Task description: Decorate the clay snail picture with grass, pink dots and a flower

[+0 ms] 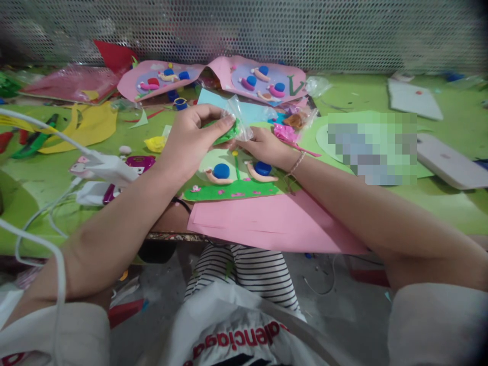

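My left hand is closed round a clear plastic bag with green modelling clay in it, thumb on top. Right beside the bag, my right hand has its fingers pinched together; what they hold, if anything, is hidden. Below both hands lies a clay picture with a green clay strip along its bottom edge. On it are two snails with blue shells, a left snail and a right snail, and a green stem with a yellow top between them.
Pink sheets lie at the table's front edge. White chargers and cables are at the left. Behind stand pink snail pictures against a perforated metal panel. A phone lies at the right. Pink clay sits behind my right hand.
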`<state>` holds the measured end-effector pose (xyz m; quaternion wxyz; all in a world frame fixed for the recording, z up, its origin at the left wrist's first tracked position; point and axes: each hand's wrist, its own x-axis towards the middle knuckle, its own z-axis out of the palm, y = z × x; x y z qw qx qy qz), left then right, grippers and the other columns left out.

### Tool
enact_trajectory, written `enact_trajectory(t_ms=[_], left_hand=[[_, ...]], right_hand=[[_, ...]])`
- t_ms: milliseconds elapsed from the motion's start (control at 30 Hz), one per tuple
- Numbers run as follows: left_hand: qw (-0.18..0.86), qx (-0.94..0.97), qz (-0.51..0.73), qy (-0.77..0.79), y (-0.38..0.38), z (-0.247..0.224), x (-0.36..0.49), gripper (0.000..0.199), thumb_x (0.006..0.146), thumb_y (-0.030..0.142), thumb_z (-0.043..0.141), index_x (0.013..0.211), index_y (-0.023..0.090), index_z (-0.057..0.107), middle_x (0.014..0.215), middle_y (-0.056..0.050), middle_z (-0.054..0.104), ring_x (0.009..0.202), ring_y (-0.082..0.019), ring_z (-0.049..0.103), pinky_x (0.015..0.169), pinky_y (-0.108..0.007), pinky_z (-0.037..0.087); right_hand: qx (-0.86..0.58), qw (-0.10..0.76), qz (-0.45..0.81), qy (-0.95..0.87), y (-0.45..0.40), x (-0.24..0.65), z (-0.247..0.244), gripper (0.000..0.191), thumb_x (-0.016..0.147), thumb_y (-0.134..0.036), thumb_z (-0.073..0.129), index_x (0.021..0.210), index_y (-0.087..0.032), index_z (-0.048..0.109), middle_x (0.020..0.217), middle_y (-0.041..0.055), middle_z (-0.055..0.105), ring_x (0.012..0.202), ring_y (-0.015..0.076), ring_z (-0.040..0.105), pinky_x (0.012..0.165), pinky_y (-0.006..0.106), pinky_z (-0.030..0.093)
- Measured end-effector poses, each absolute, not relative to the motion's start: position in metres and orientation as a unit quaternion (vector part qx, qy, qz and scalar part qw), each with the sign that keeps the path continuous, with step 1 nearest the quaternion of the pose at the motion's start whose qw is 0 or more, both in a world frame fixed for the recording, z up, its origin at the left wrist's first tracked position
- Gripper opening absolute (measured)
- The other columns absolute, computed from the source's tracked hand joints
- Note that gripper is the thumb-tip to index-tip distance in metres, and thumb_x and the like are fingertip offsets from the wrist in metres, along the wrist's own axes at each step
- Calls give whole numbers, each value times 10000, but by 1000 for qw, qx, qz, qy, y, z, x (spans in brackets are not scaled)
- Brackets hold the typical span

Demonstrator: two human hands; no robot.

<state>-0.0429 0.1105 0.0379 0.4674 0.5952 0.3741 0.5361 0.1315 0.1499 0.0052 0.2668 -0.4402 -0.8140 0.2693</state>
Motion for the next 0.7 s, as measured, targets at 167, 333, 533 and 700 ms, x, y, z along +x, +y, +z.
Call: enact_trajectory(t_ms=[167,333,533,700], left_hand=[[464,585,540,388,110,38,-42,51,760,210,677,727,186,647,690,23,592,632,-89,597,586,-211,567],[482,577,544,371,108,40,-41,71,751,191,683,698,174,639,658,28,575,598,-70,574,565,-185,556],[478,585,543,367,109,39,-42,89,746,247,696,719,180,643,676,25,582,621,-79,583,583,-195,560],[454,593,536,394,110,39,-42,76,756,250,685,735,188,646,695,16,589,645,-100,605,591,-216,562]], right_hand=[[-444,266,256,-816,151,132,6,371,907,-290,416,827,-91,718,652,32,583,529,62,443,519,191,327],[-441,274,240,-820,154,135,2,407,905,-327,413,789,-77,713,602,30,565,533,73,459,540,200,341],[-451,272,258,-810,155,135,2,392,910,-327,413,820,-80,702,645,38,572,554,80,473,548,204,357],[-417,250,255,-836,156,137,4,325,906,-274,425,889,-131,716,858,68,615,709,109,516,694,230,410]])
